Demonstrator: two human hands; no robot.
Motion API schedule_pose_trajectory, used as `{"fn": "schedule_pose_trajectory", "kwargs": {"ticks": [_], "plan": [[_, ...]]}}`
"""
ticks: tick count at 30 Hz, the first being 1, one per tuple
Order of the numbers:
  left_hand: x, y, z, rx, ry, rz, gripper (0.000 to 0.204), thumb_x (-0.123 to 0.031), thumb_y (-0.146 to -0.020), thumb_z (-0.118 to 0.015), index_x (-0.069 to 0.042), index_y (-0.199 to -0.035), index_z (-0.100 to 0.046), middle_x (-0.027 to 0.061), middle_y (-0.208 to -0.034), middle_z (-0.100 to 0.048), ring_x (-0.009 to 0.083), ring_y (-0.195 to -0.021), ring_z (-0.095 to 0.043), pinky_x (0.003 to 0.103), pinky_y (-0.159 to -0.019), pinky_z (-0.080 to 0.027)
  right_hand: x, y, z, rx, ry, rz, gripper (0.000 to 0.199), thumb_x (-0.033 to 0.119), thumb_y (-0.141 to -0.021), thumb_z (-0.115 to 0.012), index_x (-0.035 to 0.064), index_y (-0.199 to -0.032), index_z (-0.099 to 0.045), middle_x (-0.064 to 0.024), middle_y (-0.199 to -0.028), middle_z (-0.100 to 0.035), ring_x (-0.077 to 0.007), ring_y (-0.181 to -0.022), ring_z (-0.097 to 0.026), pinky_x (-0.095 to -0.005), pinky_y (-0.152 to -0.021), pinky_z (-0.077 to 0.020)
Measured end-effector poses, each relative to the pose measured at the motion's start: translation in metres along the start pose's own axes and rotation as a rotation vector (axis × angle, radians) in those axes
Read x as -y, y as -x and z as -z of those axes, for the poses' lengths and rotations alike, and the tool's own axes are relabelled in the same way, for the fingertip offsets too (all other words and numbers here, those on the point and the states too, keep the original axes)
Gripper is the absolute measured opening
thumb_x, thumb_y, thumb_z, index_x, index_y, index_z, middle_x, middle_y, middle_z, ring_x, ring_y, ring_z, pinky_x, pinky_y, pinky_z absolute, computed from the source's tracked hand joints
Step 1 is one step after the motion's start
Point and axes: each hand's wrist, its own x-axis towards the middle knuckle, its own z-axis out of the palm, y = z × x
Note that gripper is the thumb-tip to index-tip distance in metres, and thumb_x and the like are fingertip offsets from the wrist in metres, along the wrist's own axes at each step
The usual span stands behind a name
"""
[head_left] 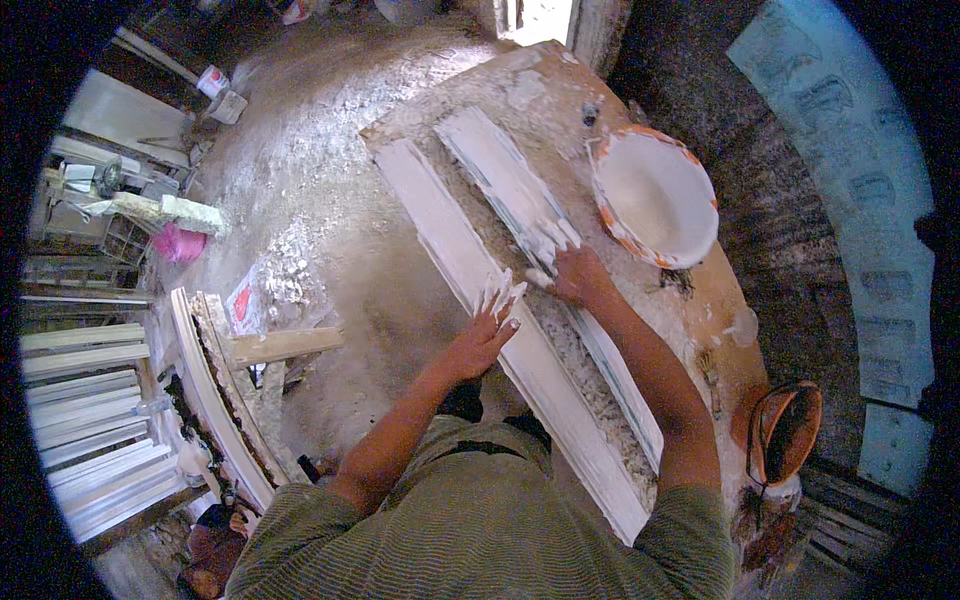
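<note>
Two long white plaster moulding strips lie side by side on a worn workbench [560, 95], running from the far left toward my body. My left hand [485, 335] rests on the nearer strip [440, 225], its fingers spread and coated in white paste. On the other strip [495, 170], my right hand [580, 272] reaches forward with its paste-covered fingers stretched out over the surface. Neither hand grips an object. Wet-looking white paste coats the strip around the right fingertips. Close to the right hand stands a white bucket [692, 215] with an orange-splashed rim.
An orange-brown bucket [768, 435] is beyond my right elbow. At left, a curved moulding [215, 385] stands near a wooden beam [285, 346] and stacked white strips [95, 420]. Another person [215, 545] is at lower left. White debris [288, 275] litters the floor.
</note>
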Motion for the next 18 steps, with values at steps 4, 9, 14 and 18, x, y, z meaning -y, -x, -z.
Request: {"fn": "schedule_pose_trajectory", "kwargs": {"ticks": [4,9,14,18], "plan": [[0.034,-0.02,0.022,-0.048,0.008,-0.02,0.056,-0.034,-0.098,-0.036,-0.004,-0.143,-0.024,0.0201,-0.151,-0.011,0.0387,-0.139,-0.007,0.044,-0.114,-0.006,0.004,-0.062,0.017,0.011,-0.078,-0.158,0.06,0.047,-0.079,-0.059,-0.0028,-0.113,-0.057,-0.026,-0.107,-0.058,-0.0409,-0.091,-0.06,-0.0477,-0.085,-0.0473],[0.068,-0.036,0.051,-0.095,0.165,0.004,0.056,-0.035,-0.098,-0.034,-0.003,-0.143,-0.025,0.0202,-0.15,-0.015,0.0348,-0.14,-0.009,0.041,-0.114,-0.007,-0.012,-0.052,0.051,-0.509,-0.399,-0.407,0.061,0.034,-0.079,-0.062,-0.0041,-0.124,-0.047,-0.028,-0.118,-0.053,-0.0412,-0.116,-0.047,-0.0437,-0.101,-0.0366],[0.055,-0.061,0.076,-0.059,0.31,0.026,0.057,-0.034,-0.098,-0.035,-0.004,-0.144,-0.022,0.0191,-0.15,-0.018,0.033,-0.14,-0.012,0.038,-0.114,-0.009,-0.107,-0.017,0.089,-0.803,-0.344,-0.436,0.031,0.015,-0.079,-0.055,-0.0006,-0.105,-0.062,-0.0243,-0.098,-0.062,-0.0424,-0.098,-0.057,-0.0476,-0.092,-0.0423],[0.015,-0.1,0.081,0.017,0.371,0.018,0.06,-0.036,-0.097,-0.037,-0.003,-0.144,-0.019,0.0219,-0.147,-0.023,0.032,-0.139,-0.017,0.038,-0.113,-0.011,-0.203,-0.029,0.061,0.021,0.267,-0.459,0.025,0.017,-0.08,-0.051,-0.0005,-0.084,-0.068,-0.0228,-0.092,-0.065,-0.0374,-0.091,-0.061,-0.0485,-0.083,-0.0453]]}}
